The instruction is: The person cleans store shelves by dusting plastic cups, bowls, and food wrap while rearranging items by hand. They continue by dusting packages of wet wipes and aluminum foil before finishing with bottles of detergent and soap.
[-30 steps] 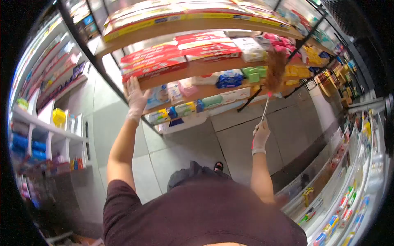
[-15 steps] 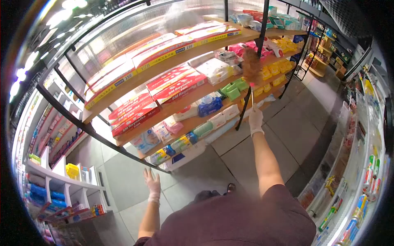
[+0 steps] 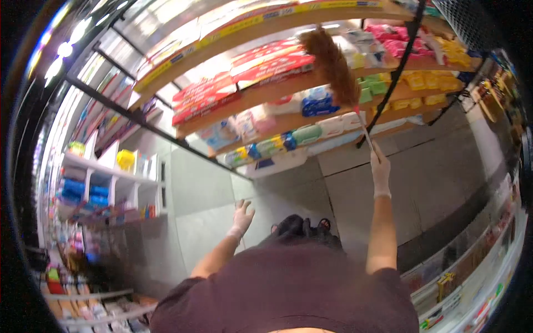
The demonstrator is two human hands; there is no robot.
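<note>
My right hand [image 3: 380, 169], in a pale glove, is closed around the thin handle of a brown feather duster [image 3: 333, 66]. The duster's fluffy head tilts up and left, in front of the shelf rack beside the red foil boxes [image 3: 272, 62]. Whether its feathers touch anything there I cannot tell. My left hand [image 3: 242, 217], gloved too, hangs over the floor with fingers apart and nothing in it. Blue packs [image 3: 320, 102] and green packs [image 3: 375, 86] lie on the shelves below and right of the duster head.
The rack's black posts [image 3: 395, 77] stand ahead. At the left is a white shelf unit [image 3: 114, 186] with blue and yellow packs. Another goods shelf [image 3: 461, 272] runs along the right. Grey floor tiles [image 3: 202, 177] and my feet show below.
The duster head has swung left from the pink and yellow packs towards the red boxes. My view has shifted, and the rack sits higher and farther right. My left hand remains empty.
</note>
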